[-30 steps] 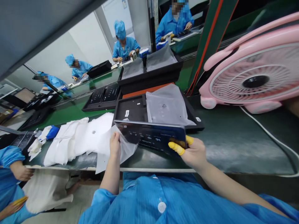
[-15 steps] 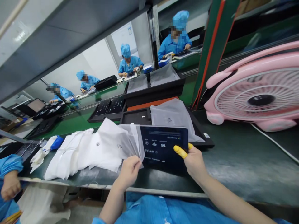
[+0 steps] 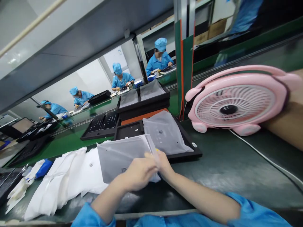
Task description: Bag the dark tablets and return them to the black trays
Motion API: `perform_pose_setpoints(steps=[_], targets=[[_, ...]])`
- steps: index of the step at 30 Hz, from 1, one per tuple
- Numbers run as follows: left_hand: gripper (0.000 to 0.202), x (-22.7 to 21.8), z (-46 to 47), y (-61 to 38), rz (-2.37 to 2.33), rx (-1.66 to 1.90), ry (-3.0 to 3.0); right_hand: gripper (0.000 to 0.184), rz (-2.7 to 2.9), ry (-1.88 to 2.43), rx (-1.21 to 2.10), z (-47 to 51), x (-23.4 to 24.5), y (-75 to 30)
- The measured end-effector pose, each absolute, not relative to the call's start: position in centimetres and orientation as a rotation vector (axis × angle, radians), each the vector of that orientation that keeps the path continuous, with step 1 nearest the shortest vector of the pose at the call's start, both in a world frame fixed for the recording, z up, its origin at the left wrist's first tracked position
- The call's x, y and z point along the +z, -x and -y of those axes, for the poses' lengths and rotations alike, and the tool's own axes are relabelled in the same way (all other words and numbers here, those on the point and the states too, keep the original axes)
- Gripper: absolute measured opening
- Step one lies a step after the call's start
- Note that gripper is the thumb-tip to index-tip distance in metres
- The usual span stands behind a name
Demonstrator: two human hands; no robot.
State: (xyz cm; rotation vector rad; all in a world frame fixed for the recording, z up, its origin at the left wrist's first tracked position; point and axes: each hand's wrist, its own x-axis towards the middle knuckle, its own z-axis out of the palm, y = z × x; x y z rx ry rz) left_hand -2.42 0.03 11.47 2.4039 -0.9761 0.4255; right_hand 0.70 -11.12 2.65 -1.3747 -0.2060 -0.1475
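Note:
A translucent grey foam bag (image 3: 123,154) with the dark panel inside it lies over the bench edge in front of me. My left hand (image 3: 138,171) is closed on the bag's right end. My right hand (image 3: 164,165) grips the same end from the right, a yellow finger cot just showing. A pile of white empty bags (image 3: 63,176) lies to the left. Behind the bag sits a black tray (image 3: 189,151) with another bagged panel (image 3: 163,135) in its right half.
A pink desk fan (image 3: 233,101) stands at the right, its white cable (image 3: 265,157) trailing across the dark bench. Stacked black trays (image 3: 144,104) and a tray of panels (image 3: 101,123) lie further back. Several people in blue work along the green conveyor (image 3: 68,142).
The dark panel, bare in my right hand a second ago, has slid fully into the bag. Both hands have come together at the bag's right end. The view has tilted up.

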Motion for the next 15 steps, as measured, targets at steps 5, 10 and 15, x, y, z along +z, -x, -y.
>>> perform_pose_setpoints(steps=[5, 10, 15], targets=[[0.045, 18.6, -4.9, 0.4, 0.596, 0.501, -2.654, 0.038, 0.27, 1.298, -0.016, 13.2, 6.8, -1.5], [0.032, 20.5, -7.0, -1.0, 0.329, 0.071, -2.631, 0.047, 0.659, 1.362, 0.15, 15.9, 9.9, -3.9], [0.034, 17.7, -9.5, -1.0, 0.189, 0.46, -2.36, 0.043, 1.212, 1.876, 0.159, 21.3, 12.5, -7.2]])
